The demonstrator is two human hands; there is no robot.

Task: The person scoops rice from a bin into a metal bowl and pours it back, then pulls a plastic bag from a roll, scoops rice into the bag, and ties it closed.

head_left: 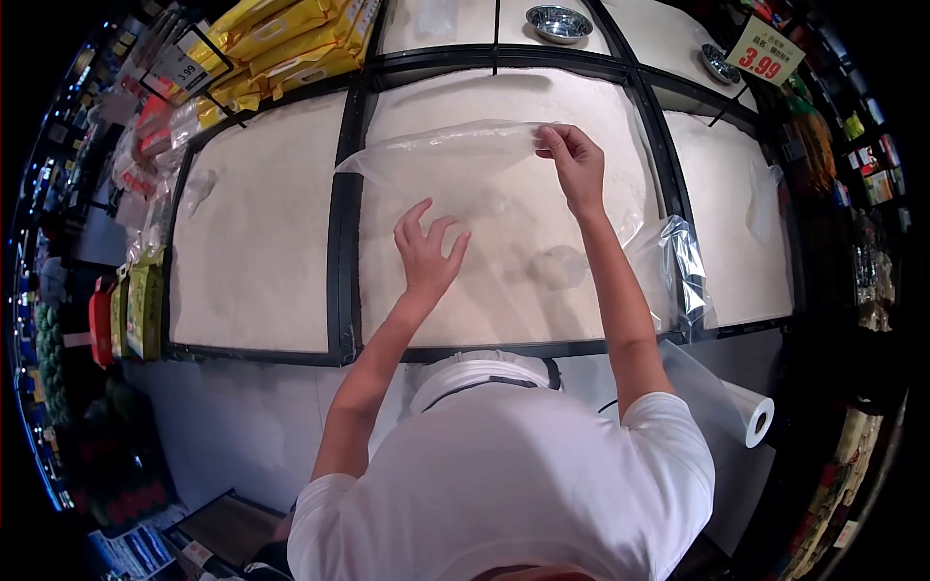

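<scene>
My right hand (pixel 577 169) pinches one end of a clear plastic bag (pixel 441 147). The bag stretches leftward from the fingers across the far part of the middle bin, its left end reaching the black divider. My left hand (pixel 428 254) hovers over the same bin with fingers spread and curved, apart from the bag and holding nothing. Below both hands lies pale, fine-grained stuff (pixel 484 310) that looks like rice or flour. A round, faint pale shape (pixel 558 267) rests on it near my right forearm; I cannot make out what it is.
Black dividers (pixel 347 223) separate several bins. Crumpled clear plastic (pixel 684 271) lies over the right divider. A plastic bag roll (pixel 751 414) hangs at the front right. Metal bowls (pixel 559 24) sit in the back bins. Yellow bags (pixel 281 48) are stacked at back left; a price sign (pixel 763 52) stands back right.
</scene>
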